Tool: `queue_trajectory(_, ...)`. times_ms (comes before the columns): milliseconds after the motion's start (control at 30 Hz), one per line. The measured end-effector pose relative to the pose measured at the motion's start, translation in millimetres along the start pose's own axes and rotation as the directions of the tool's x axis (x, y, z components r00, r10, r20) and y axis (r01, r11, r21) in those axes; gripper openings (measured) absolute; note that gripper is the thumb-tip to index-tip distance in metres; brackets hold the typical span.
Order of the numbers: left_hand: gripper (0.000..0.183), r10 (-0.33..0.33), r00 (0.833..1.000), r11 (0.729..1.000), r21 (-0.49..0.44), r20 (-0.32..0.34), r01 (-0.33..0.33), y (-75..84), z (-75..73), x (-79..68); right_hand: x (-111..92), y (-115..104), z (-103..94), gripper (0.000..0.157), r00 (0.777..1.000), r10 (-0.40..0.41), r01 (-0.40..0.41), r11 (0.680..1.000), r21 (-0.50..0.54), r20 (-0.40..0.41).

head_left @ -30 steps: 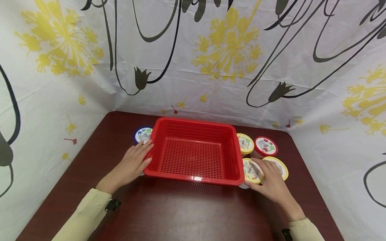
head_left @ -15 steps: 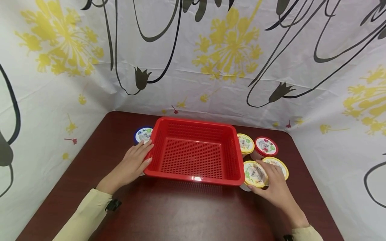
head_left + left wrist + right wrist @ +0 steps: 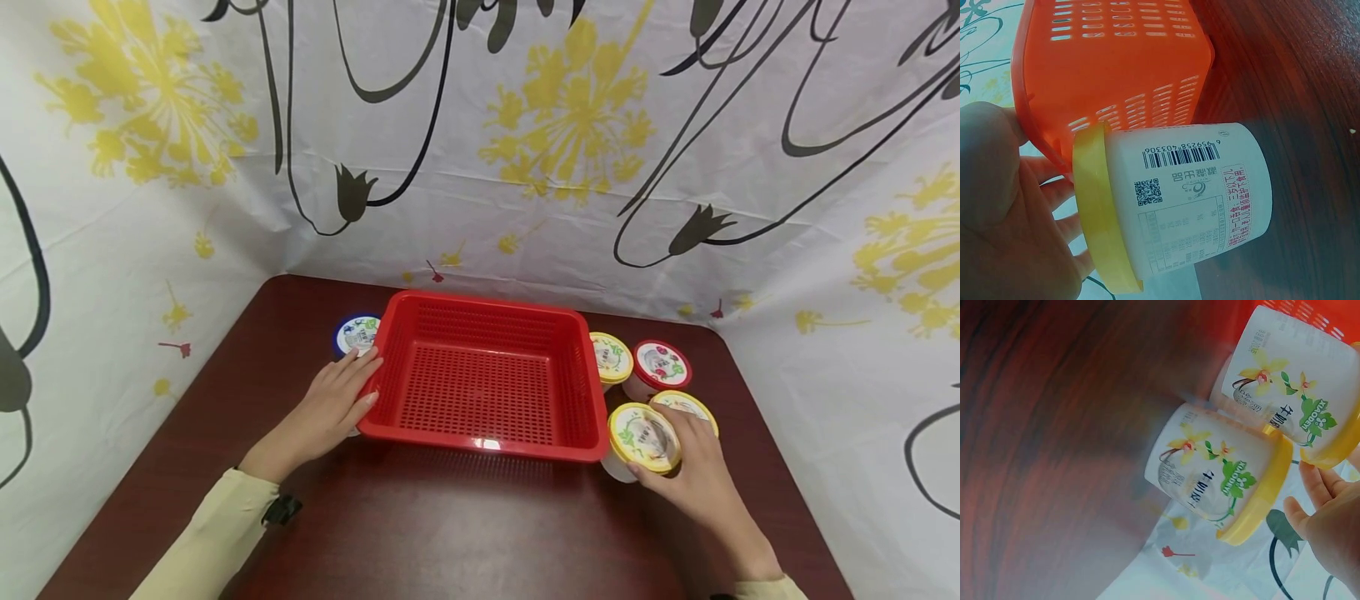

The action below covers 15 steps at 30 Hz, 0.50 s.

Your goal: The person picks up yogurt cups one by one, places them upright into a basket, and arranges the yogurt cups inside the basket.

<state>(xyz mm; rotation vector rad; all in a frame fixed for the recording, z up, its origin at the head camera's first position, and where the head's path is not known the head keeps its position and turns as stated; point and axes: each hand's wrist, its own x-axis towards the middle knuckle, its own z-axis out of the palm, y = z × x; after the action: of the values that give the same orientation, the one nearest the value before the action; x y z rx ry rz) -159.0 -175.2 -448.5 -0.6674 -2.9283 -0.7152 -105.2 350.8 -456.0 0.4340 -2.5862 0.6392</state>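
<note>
My right hand (image 3: 693,467) grips a white tub with a yellow lid (image 3: 645,437) by its lid, just beyond the front right corner of the red basket (image 3: 480,454). The right wrist view shows this held tub (image 3: 1291,381) tilted, flowers printed on its side, my fingertips at the lid. On the left, my left hand (image 3: 322,408) lies with fingers extended against the basket's left rim. A yellow-lidded tub (image 3: 1185,194) sits close by that hand in the left wrist view, mostly hidden under it in the head view.
Behind my right hand stand another yellow-lidded tub (image 3: 684,404), a red-lidded tub (image 3: 662,365) and a further yellow-lidded one (image 3: 611,358) beside the basket. A blue-lidded tub (image 3: 356,333) stands at the left. Patterned white cloth (image 3: 480,167) hangs behind the dark table (image 3: 465,533).
My right hand has shifted the held tub rightward and nearer to me, away from the basket's side, and more of its white wall shows. My left hand and the basket stay put.
</note>
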Motion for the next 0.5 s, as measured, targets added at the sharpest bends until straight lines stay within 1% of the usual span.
queue_trajectory(233,0.069,0.000,1.000,1.000,-0.001,0.001,0.000,0.1,-0.5,-0.3,7,-3,-8.3,0.092,1.000,-0.008,0.008,1.000,0.001,-0.009)
queue_trajectory(500,0.072,-0.005,1.000,1.000,-0.001,0.003,0.005,-0.7,1.4,0.1,20,-10,-19.2,0.093,0.999,-0.031,0.031,1.000,-0.001,-0.010)
